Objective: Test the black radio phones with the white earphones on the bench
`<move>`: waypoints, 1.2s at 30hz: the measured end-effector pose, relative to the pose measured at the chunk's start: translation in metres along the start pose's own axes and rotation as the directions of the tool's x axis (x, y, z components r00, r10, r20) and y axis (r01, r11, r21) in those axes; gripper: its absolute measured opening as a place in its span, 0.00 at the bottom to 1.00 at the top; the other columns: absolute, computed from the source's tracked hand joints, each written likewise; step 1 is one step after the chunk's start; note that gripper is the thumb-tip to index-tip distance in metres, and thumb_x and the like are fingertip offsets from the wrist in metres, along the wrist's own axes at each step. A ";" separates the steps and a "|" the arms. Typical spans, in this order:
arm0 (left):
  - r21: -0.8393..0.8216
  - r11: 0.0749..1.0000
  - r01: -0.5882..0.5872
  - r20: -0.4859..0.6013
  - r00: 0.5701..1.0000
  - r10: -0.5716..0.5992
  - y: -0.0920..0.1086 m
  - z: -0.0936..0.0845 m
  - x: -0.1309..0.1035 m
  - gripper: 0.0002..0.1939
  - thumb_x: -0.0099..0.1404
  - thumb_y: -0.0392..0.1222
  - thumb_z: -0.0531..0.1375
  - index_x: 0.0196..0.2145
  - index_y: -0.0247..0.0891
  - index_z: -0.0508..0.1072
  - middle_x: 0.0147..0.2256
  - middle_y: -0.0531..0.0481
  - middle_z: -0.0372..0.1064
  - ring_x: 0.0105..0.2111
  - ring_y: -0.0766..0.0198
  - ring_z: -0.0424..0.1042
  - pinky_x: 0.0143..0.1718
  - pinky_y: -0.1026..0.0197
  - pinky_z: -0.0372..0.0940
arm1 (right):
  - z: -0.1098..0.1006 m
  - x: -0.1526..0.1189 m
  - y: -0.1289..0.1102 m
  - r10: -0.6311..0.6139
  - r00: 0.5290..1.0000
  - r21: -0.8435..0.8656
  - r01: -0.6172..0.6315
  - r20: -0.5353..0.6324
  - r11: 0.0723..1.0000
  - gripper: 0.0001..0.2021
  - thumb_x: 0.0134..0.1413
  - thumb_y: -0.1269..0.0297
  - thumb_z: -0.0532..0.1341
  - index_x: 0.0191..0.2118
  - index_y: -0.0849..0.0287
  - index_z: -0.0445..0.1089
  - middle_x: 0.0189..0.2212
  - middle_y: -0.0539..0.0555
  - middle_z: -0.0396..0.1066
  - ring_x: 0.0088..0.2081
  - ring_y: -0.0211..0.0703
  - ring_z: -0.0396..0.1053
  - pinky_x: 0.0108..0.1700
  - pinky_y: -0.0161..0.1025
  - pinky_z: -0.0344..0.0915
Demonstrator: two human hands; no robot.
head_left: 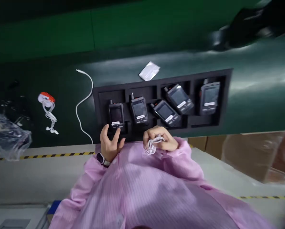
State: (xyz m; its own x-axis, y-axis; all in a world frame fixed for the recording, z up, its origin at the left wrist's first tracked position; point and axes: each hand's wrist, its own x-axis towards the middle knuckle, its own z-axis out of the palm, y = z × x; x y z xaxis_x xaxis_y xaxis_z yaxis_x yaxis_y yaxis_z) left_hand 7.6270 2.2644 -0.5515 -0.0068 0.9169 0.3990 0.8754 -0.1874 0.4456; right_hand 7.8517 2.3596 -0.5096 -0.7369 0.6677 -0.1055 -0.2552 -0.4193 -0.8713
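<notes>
My right hand [161, 138] is closed on a coiled white cable [152, 147], held close to my body at the table's front edge. My left hand [110, 143] has its fingers spread, at the lower edge of the leftmost handheld radio [116, 114]; whether a fingertip touches it I cannot tell. That radio has a screen, a stubby antenna and a white label. Others like it lie in the black compartment tray [159, 85]: one radio [139, 108] upright, two radios tilted [166, 112] and overlapping [180, 98], and another radio [209, 97] at the right end.
Left of the tray lies a white cable [79, 105], then an orange-and-white item with a bundled white cord [48, 103]. A clear plastic bag [10, 136] is at the far left. A folded white packet [149, 71] lies behind the tray. Dark objects [242, 30] stand back right.
</notes>
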 end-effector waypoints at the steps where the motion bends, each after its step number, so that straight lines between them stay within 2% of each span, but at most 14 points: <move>1: 0.034 0.999 -0.005 -0.034 0.999 0.006 0.002 0.008 -0.002 0.21 0.69 0.50 0.62 0.54 0.36 0.76 0.64 0.32 0.53 0.64 0.44 0.60 0.61 0.46 0.64 | -0.008 0.003 0.004 -0.008 0.999 -0.032 0.010 0.052 0.999 0.18 0.54 0.64 0.66 0.21 0.57 0.57 0.24 0.54 0.76 0.23 0.37 0.72 0.24 0.31 0.63; 4: 0.132 0.991 -0.019 -0.106 0.994 0.033 0.007 0.023 -0.003 0.25 0.68 0.57 0.61 0.54 0.38 0.76 0.66 0.34 0.49 0.65 0.43 0.58 0.64 0.46 0.60 | -0.021 0.007 0.013 -0.106 0.981 -0.182 0.136 0.163 0.974 0.12 0.49 0.73 0.61 0.22 0.57 0.58 0.26 0.54 0.77 0.25 0.36 0.72 0.27 0.30 0.63; 7: 0.257 0.966 -0.036 -0.159 0.984 0.080 0.009 0.032 -0.001 0.26 0.68 0.60 0.60 0.54 0.40 0.76 0.65 0.36 0.51 0.64 0.44 0.59 0.63 0.47 0.59 | -0.023 0.004 0.017 -0.236 0.954 -0.207 0.272 0.183 0.940 0.09 0.46 0.75 0.57 0.23 0.56 0.57 0.26 0.53 0.77 0.25 0.35 0.72 0.28 0.30 0.64; 12: 0.350 0.937 0.013 -0.215 0.974 0.066 0.009 0.037 0.001 0.28 0.69 0.62 0.56 0.54 0.38 0.76 0.63 0.35 0.52 0.62 0.43 0.60 0.62 0.46 0.62 | -0.025 0.000 0.014 -0.286 0.941 -0.243 0.325 0.182 0.914 0.08 0.44 0.75 0.57 0.22 0.57 0.58 0.22 0.50 0.72 0.23 0.33 0.67 0.26 0.29 0.61; 18: 0.357 0.934 0.019 -0.206 0.977 0.059 0.007 0.037 -0.002 0.27 0.70 0.62 0.55 0.52 0.40 0.79 0.62 0.37 0.53 0.62 0.44 0.62 0.62 0.45 0.63 | -0.027 0.000 0.015 -0.324 0.926 -0.158 0.356 0.193 0.921 0.07 0.43 0.75 0.56 0.23 0.57 0.59 0.25 0.51 0.74 0.25 0.33 0.68 0.28 0.30 0.62; 22: 0.351 0.936 0.019 -0.233 0.970 0.067 0.006 0.038 -0.005 0.27 0.69 0.63 0.55 0.52 0.42 0.80 0.62 0.38 0.54 0.61 0.45 0.63 0.62 0.46 0.63 | -0.029 -0.003 0.017 -0.291 0.936 -0.133 0.320 0.199 0.938 0.09 0.45 0.76 0.56 0.24 0.55 0.57 0.26 0.52 0.75 0.26 0.34 0.69 0.28 0.31 0.63; 29: 0.404 0.913 -0.049 -0.246 0.956 0.160 0.005 0.037 -0.002 0.24 0.68 0.60 0.56 0.50 0.44 0.82 0.58 0.39 0.61 0.57 0.46 0.69 0.55 0.48 0.68 | -0.030 -0.004 0.016 -0.249 0.944 -0.107 0.276 0.219 0.955 0.08 0.45 0.75 0.56 0.25 0.55 0.57 0.28 0.53 0.76 0.27 0.36 0.71 0.29 0.32 0.65; 32: 0.388 0.918 -0.075 -0.241 0.954 0.180 0.005 0.037 -0.001 0.24 0.69 0.58 0.56 0.53 0.45 0.80 0.58 0.38 0.64 0.57 0.45 0.69 0.55 0.48 0.68 | -0.029 -0.003 0.015 -0.250 0.943 -0.123 0.281 0.220 0.952 0.08 0.47 0.75 0.56 0.25 0.55 0.57 0.28 0.53 0.76 0.27 0.36 0.71 0.29 0.32 0.65; 36: 0.371 0.926 -0.073 -0.238 0.956 0.171 0.005 0.037 -0.002 0.27 0.69 0.60 0.56 0.56 0.43 0.79 0.59 0.36 0.62 0.59 0.43 0.69 0.56 0.48 0.67 | -0.028 -0.003 0.015 -0.260 0.944 -0.139 0.291 0.205 0.947 0.08 0.48 0.75 0.57 0.25 0.56 0.58 0.28 0.52 0.76 0.27 0.35 0.71 0.29 0.31 0.65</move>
State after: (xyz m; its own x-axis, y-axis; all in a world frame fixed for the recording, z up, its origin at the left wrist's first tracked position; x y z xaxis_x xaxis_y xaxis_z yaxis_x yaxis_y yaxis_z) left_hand 7.6491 2.2748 -0.5804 0.0277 0.7606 0.6486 0.9903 -0.1094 0.0860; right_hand 7.8673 2.3688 -0.5358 -0.7574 0.6129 0.2252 -0.3691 -0.1175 -0.9219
